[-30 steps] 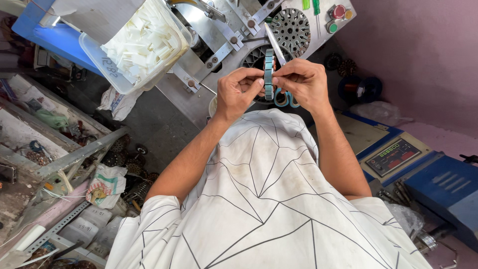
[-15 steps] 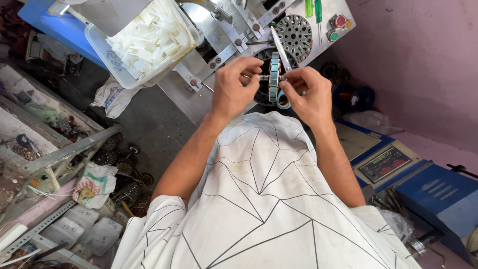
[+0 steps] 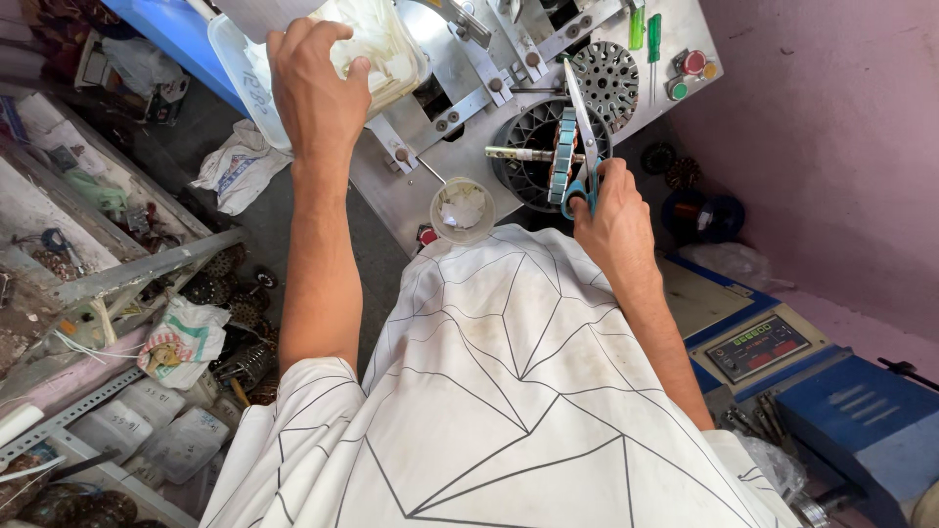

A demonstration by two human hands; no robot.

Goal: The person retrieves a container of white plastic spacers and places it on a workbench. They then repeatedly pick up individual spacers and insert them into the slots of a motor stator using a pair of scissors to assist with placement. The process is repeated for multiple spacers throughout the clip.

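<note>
My left hand [image 3: 315, 90] reaches up to a clear plastic tub [image 3: 391, 61] full of white strips and rests on its rim, fingers curled over the edge. My right hand [image 3: 614, 213] grips blue-handled scissors [image 3: 583, 147], blades pointing up, right beside a ringed motor stator core [image 3: 561, 154] mounted on a horizontal shaft of the grey metal machine [image 3: 469, 108]. A small clear cup [image 3: 462, 208] sits on the machine just below, between my hands.
A round slotted disc [image 3: 603, 78], green screwdrivers [image 3: 646, 37] and coloured buttons [image 3: 693, 65] sit on the machine panel. Cluttered metal shelves [image 3: 117, 264] with bags and parts stand to the left. A blue control box with a display [image 3: 773, 344] lies right, by a pink wall [image 3: 831, 137].
My left hand left the stator and moved up and left to the plastic tub. My right hand stays at the stator, now holding the scissors upright.
</note>
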